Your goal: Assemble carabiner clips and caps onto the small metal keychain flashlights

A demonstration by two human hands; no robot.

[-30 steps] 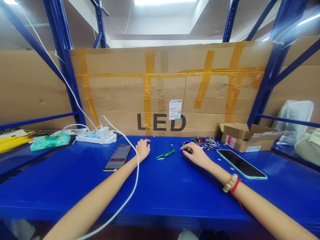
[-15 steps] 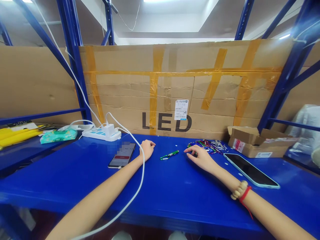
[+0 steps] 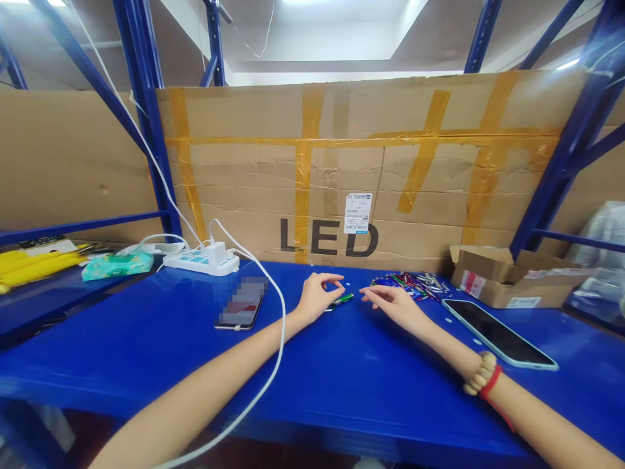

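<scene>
On the blue tabletop lies a small green pen-shaped tube, its clip end partly covered by my left hand. My left hand is over that end, thumb and index finger curved apart with a gap between them. Whether it touches the tube I cannot tell. To the right, my right hand hovers low, fingers loosely bent and apart, holding nothing. Beyond it sits a pile of several small coloured metallic pieces, partly hidden by my hand.
A charging phone lies left, under a white cable crossing my left forearm. Behind it is a power strip. A second phone and an open cardboard box are at right. Taped cardboard stands behind.
My left hand has moved right, from beside the phone to the green tube, and its thumb and index finger have spread. My right hand has barely shifted. The view has turned slightly.
</scene>
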